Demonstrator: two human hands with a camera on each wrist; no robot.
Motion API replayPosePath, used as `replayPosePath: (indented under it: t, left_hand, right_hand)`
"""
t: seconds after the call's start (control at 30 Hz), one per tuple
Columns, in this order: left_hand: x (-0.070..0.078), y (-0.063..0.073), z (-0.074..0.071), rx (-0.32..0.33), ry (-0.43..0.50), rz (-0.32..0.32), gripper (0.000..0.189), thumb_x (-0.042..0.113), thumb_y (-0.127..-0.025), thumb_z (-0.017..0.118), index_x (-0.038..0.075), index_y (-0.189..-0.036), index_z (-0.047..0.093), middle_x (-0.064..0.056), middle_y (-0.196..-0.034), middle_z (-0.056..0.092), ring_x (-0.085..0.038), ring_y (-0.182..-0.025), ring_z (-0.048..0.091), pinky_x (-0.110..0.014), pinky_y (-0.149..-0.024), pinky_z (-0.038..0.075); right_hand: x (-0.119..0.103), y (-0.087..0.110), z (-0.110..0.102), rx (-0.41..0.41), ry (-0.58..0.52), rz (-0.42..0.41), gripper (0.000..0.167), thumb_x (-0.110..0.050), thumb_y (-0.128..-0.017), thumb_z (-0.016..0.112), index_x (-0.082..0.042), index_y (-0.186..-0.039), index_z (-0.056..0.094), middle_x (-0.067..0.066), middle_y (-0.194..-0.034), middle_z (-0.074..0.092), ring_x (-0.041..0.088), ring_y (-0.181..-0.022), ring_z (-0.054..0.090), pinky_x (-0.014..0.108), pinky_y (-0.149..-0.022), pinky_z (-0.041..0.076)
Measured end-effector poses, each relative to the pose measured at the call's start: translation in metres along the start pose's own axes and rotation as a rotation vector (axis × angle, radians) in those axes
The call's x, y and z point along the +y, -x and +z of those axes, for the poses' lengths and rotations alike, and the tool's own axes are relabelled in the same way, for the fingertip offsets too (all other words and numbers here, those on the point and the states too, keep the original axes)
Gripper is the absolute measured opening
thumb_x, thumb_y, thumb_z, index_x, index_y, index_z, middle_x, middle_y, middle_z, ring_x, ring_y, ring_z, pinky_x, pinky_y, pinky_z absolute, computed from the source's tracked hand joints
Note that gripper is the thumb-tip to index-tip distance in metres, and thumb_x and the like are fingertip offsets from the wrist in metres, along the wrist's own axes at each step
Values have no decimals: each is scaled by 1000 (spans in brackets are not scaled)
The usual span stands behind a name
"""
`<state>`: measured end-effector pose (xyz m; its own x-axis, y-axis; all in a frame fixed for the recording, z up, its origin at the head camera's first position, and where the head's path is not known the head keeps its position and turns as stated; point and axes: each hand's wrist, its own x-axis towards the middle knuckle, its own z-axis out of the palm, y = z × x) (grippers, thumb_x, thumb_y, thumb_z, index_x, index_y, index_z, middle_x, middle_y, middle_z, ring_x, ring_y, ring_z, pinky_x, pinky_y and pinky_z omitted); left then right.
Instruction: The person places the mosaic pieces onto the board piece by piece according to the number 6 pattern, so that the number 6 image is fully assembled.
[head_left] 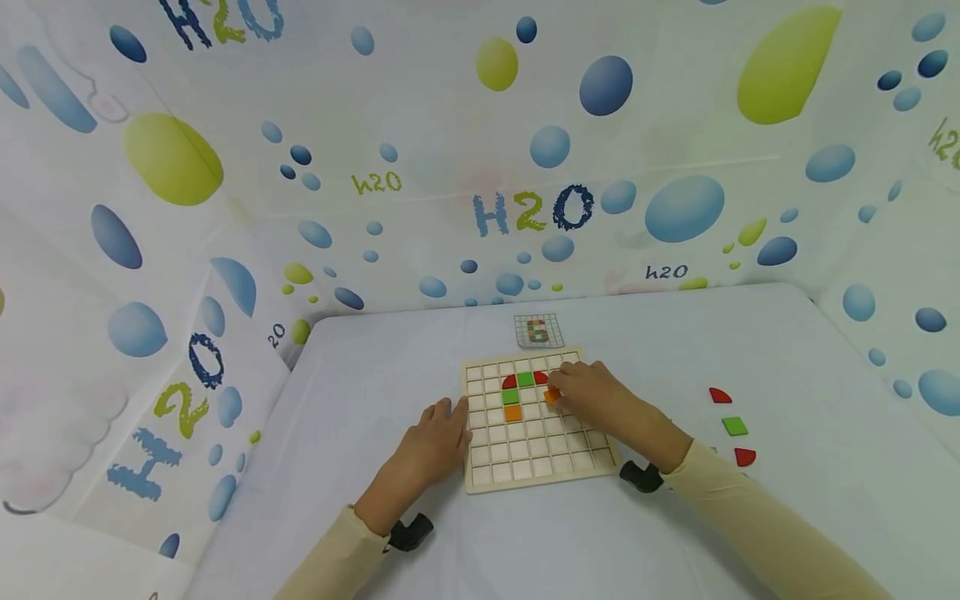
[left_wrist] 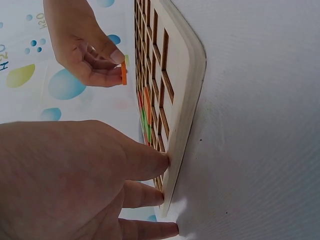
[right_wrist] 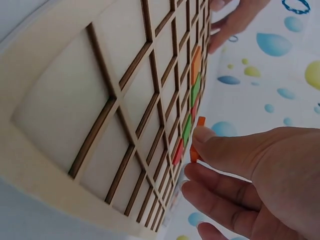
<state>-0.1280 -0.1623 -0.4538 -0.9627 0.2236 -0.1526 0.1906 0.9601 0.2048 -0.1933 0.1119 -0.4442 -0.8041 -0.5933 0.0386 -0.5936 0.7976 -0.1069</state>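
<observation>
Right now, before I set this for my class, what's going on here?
A person's right hand pinches an orange tile just off a gridded board; the left hand touches the board's left edge. Two red pieces, two green squares and one orange square sit in the grid. A patterned card lies beyond it, with loose red and green pieces to the right.

Table (head_left: 495, 542): white cloth cover. Wooden grid board (head_left: 540, 468) flat on it. Printed card (head_left: 538, 331) just beyond board. Well right of board, mutually apart, far to near: red rounded piece (head_left: 720, 396), green square (head_left: 735, 427), second red piece (head_left: 745, 457).
</observation>
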Motion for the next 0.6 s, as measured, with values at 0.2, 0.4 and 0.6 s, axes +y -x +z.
replayPosePath:
  t: [0.2,0.4,0.6]
  left_hand:
    - [-1,-1,1,5,-3,3,57,27,-112,52,2,-162,39,-28,-159,42,-46,-146,44,-66,-104,49]
    - [-2,-2,1,6,-16,5,58,28,-112,53,2,-161,39,-28,-159,42,-46,-146,45,-66,-103,50]
    - [-2,-3,1,3,-12,6,58,28,-112,52,2,-162,39,-28,-160,42,-46,-146,45,-66,-103,50]
  right_hand:
    - [-8,-6,3,-4,55,-33,31,-24,-95,81,-10,-121,72,6,-110,71,25,-101,67,47,-88,54]
    - [-16,-9,4,-14,58,-51,25,-26,-98,78,-11,-118,71,6,-112,70,27,-108,68,53,-97,53]
    - [-23,-9,3,31,86,-102,23,-21,-96,80,-9,-113,71,5,-105,69,27,-102,68,49,-88,54]
